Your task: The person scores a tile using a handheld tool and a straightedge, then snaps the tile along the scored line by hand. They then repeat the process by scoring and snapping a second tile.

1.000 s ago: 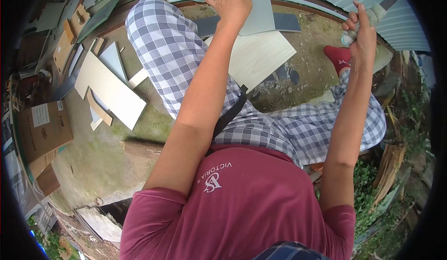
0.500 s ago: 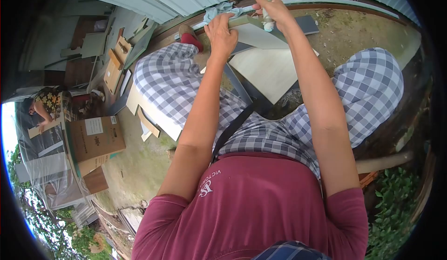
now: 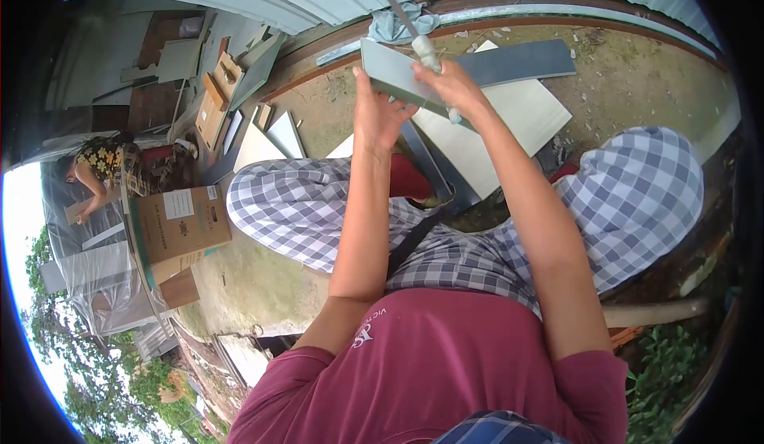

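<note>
Concrete floor (image 3: 270, 285) | gray board (image 3: 395, 68) against left fingers (image 3: 405, 112) | handle (image 3: 425, 49) inside right fingers (image 3: 430, 75)

One tool (image 3: 426, 52) and one green-edged board (image 3: 404, 68) are counted, with one blue cloth (image 3: 393, 25), two red socks (image 3: 407, 180) and one co-worker (image 3: 99, 165). At least three pale boards (image 3: 521, 118), two dark boards (image 3: 521, 60) and one cardboard box (image 3: 185, 225) can be made out.

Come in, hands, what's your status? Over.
Left hand holding light board. Right hand gripping wrapped tool handle. Nearby: dark panel, pale sheet, crumpled cloth.
</note>
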`<state>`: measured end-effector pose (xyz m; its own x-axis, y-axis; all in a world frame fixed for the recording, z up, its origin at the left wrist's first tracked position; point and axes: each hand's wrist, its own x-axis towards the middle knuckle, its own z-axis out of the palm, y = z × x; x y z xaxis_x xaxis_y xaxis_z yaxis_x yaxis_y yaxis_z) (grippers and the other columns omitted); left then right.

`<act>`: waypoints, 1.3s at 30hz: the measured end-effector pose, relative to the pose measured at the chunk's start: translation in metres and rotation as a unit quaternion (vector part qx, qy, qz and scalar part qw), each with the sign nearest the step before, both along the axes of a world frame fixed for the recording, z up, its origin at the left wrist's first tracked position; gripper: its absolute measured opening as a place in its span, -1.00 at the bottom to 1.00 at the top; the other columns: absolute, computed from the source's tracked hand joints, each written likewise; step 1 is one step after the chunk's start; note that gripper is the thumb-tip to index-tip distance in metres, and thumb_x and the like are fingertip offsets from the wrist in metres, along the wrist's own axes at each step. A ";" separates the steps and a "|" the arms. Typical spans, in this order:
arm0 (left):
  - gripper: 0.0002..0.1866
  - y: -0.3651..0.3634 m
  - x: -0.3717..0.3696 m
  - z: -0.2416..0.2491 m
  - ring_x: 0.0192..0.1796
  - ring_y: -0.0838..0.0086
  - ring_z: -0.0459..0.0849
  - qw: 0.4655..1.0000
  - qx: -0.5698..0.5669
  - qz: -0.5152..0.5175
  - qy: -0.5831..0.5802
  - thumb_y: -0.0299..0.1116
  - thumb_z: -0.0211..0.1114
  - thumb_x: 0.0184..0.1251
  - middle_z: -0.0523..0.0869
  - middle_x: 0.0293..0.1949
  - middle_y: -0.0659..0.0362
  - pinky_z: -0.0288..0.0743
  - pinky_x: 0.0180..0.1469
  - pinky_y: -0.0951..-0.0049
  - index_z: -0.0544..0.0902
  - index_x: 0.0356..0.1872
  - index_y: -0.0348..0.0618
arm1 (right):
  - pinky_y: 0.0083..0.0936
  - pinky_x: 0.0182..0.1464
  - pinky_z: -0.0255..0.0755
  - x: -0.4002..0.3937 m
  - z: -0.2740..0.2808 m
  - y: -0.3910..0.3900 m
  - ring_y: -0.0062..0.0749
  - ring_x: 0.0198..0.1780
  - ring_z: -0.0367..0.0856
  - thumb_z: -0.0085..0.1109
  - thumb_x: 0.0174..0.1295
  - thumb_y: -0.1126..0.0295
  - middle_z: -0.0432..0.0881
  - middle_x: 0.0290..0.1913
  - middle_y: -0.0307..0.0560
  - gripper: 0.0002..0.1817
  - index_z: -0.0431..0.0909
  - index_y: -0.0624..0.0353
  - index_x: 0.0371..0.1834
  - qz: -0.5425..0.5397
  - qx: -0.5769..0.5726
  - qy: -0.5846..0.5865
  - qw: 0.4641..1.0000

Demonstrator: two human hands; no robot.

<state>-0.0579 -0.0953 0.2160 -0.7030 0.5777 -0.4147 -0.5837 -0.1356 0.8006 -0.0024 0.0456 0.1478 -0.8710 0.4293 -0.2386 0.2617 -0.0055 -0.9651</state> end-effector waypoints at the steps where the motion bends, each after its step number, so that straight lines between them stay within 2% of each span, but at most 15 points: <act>1: -0.35 -0.007 -0.003 0.002 0.39 -0.16 0.23 1.000 0.002 -0.005 -0.001 0.09 0.00 0.47 0.19 0.39 -0.10 0.11 0.32 -0.24 0.17 0.40 -0.11 | -0.30 -0.07 0.45 0.005 -0.015 -0.009 -0.12 -0.14 0.63 0.08 0.28 -0.06 0.68 -0.24 0.13 -0.51 0.62 0.18 -0.07 0.000 0.038 -0.002 0.999; 2: -0.33 -0.013 -0.009 0.000 0.36 -0.12 0.28 0.998 -0.059 -0.012 0.002 0.09 0.05 0.44 0.26 0.35 -0.09 0.14 0.31 -0.23 0.19 0.38 -0.14 | -0.18 -0.05 0.46 0.011 -0.026 -0.015 0.09 -0.07 0.64 0.08 0.27 -0.03 0.67 -0.22 0.25 -0.52 0.60 0.21 -0.08 0.001 0.076 -0.007 0.997; 6: -0.33 -0.015 -0.001 -0.006 0.27 -0.01 0.43 0.985 -0.156 -0.019 0.070 0.05 0.21 0.37 0.44 0.23 -0.03 0.22 0.29 -0.20 0.31 0.31 -0.22 | -0.06 -0.13 0.46 0.056 -0.026 -0.033 0.22 -0.18 0.63 0.06 0.33 0.12 0.65 -0.33 0.30 -0.60 0.53 0.26 -0.03 -0.040 0.061 -0.149 0.986; 11: -0.54 -0.004 0.014 -0.019 -0.03 0.37 0.66 0.973 -0.174 0.048 0.146 -0.07 0.24 0.40 0.67 -0.04 0.10 0.52 0.07 0.26 0.53 0.12 -0.21 | -0.03 -0.21 0.46 0.093 -0.029 -0.061 0.28 -0.28 0.62 0.05 0.35 0.13 0.62 -0.43 0.33 -0.60 0.51 0.32 -0.07 -0.078 0.120 -0.139 0.980; 16: -0.56 -0.007 0.006 -0.018 -0.02 0.35 0.65 0.980 -0.128 0.081 0.126 -0.07 0.24 0.40 0.66 -0.04 0.11 0.52 0.04 0.22 0.53 0.10 -0.19 | -0.06 -0.14 0.46 0.112 -0.107 -0.056 0.27 -0.23 0.62 0.02 0.36 0.11 0.64 -0.38 0.29 -0.61 0.51 0.26 -0.06 -0.047 0.121 -0.298 0.946; 19: -0.57 -0.004 -0.003 -0.019 0.00 0.34 0.64 0.982 -0.120 0.105 0.105 -0.08 0.23 0.40 0.65 -0.03 0.12 0.51 0.04 0.18 0.52 0.10 -0.18 | 0.02 -0.08 0.47 0.120 -0.136 -0.047 0.30 -0.17 0.61 0.05 0.33 0.11 0.64 -0.33 0.38 -0.58 0.49 0.26 0.02 -0.053 0.170 -0.289 0.941; 24: -0.54 -0.002 -0.002 -0.022 -0.03 0.49 0.62 0.980 -0.117 0.128 0.100 -0.06 0.25 0.39 0.65 -0.03 0.15 0.50 0.03 0.40 0.53 0.08 -0.23 | 0.03 -0.09 0.47 0.094 -0.080 -0.046 0.35 -0.17 0.60 0.05 0.33 0.12 0.65 -0.32 0.36 -0.59 0.49 0.27 0.01 -0.035 0.164 -0.186 0.968; 27: -0.55 0.000 -0.002 -0.026 -0.04 0.51 0.61 0.980 -0.082 0.152 0.102 -0.08 0.24 0.40 0.65 -0.03 0.14 0.49 0.01 0.44 0.53 0.07 -0.26 | -0.01 -0.10 0.44 0.127 -0.145 -0.047 0.35 -0.19 0.58 0.02 0.35 0.10 0.63 -0.30 0.38 -0.60 0.51 0.28 -0.06 -0.036 0.213 -0.257 0.942; 28: -0.56 0.004 -0.002 -0.032 -0.08 0.54 0.59 0.972 -0.077 0.195 0.109 -0.08 0.24 0.41 0.66 -0.06 0.16 0.48 -0.03 0.48 0.54 0.05 -0.27 | 0.00 -0.07 0.44 0.141 -0.178 -0.042 0.36 -0.17 0.58 0.02 0.35 0.10 0.63 -0.28 0.38 -0.58 0.52 0.28 -0.05 -0.046 0.127 -0.280 0.950; 29: -0.57 0.007 -0.003 -0.038 -0.12 0.56 0.57 0.965 -0.074 0.227 0.108 -0.07 0.23 0.41 0.65 -0.11 0.18 0.46 -0.06 0.50 0.55 0.02 -0.27 | 0.01 0.04 0.41 0.136 -0.148 -0.032 0.28 0.01 0.55 0.05 0.31 0.12 0.63 -0.09 0.33 -0.58 0.52 0.25 0.04 -0.010 0.175 -0.323 0.930; 30: -0.57 0.010 -0.005 -0.042 -0.18 0.59 0.55 0.956 -0.067 0.261 0.117 -0.06 0.23 0.41 0.66 -0.19 0.21 0.45 -0.11 0.52 0.57 -0.03 -0.29 | -0.01 0.03 0.41 0.131 -0.148 -0.024 0.26 -0.08 0.60 0.05 0.31 0.11 0.64 -0.15 0.32 -0.57 0.54 0.24 0.02 -0.015 0.181 -0.327 0.927; 32: -0.55 0.013 -0.016 -0.055 -0.27 0.60 0.56 0.935 -0.101 0.319 0.117 -0.02 0.26 0.38 0.67 -0.28 0.22 0.45 -0.20 0.52 0.60 -0.09 -0.29 | -0.30 -0.48 0.49 0.112 -0.142 -0.015 -0.19 -0.53 0.59 0.05 0.33 0.12 0.60 -0.47 0.01 -0.62 0.54 0.25 -0.06 -0.082 0.060 -0.266 0.959; 33: -0.55 0.015 -0.022 -0.063 -0.26 0.59 0.56 0.928 -0.089 0.342 0.116 -0.02 0.26 0.37 0.68 -0.27 0.19 0.45 -0.20 0.50 0.61 -0.10 -0.30 | -0.54 -0.66 0.33 0.104 -0.138 -0.010 -0.50 -0.64 0.43 0.04 0.36 0.13 0.45 -0.58 -0.21 -0.66 0.52 0.23 -0.13 -0.093 -0.029 -0.234 0.967; 34: -0.56 0.016 -0.027 -0.070 -0.25 0.57 0.57 0.919 -0.098 0.364 0.115 -0.04 0.26 0.38 0.68 -0.27 0.17 0.46 -0.20 0.48 0.62 -0.12 -0.31 | -0.63 -0.68 0.25 0.100 -0.127 -0.011 -0.65 -0.68 0.29 0.03 0.38 0.14 0.33 -0.62 -0.31 -0.71 0.48 0.17 -0.17 -0.123 -0.098 -0.188 0.970; 39: -0.37 0.044 -0.048 -0.136 -0.19 0.30 0.67 0.874 -0.164 0.457 0.026 0.17 0.20 0.31 0.71 -0.22 -0.01 0.49 -0.10 0.33 0.63 -0.07 -0.34 | -0.65 -0.69 0.17 0.099 -0.125 0.000 -0.67 -0.68 0.25 0.04 0.38 0.16 0.28 -0.63 -0.33 -0.71 0.47 0.18 -0.15 -0.194 -0.075 -0.131 0.969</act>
